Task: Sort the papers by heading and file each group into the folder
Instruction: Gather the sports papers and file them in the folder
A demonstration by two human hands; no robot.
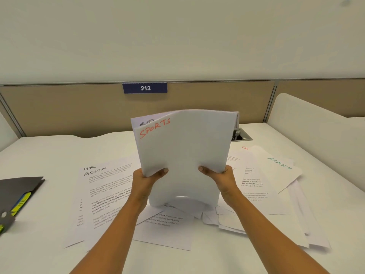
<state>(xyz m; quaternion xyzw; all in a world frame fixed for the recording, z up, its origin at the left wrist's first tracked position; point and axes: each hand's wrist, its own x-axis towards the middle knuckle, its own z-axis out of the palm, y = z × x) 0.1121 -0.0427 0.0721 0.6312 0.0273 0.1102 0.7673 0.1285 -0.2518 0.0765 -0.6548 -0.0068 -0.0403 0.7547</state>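
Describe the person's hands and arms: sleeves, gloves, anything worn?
Both forearms are bare up to the bottom edge of the picture, with no sleeves in view. The left hand and right hand wear no gloves. No watch, bracelet or ring shows on the wrists or visible fingers. No markings or cables either.

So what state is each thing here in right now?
SPORTS stack: upright, bottom edge on the desk, held by both hands.
Left hand: grip closed on the stack.
Right hand: same.
HR ADMIN sheet: flat.
ADMIN sheet: flat, atop others.
Folder: lying slightly open.
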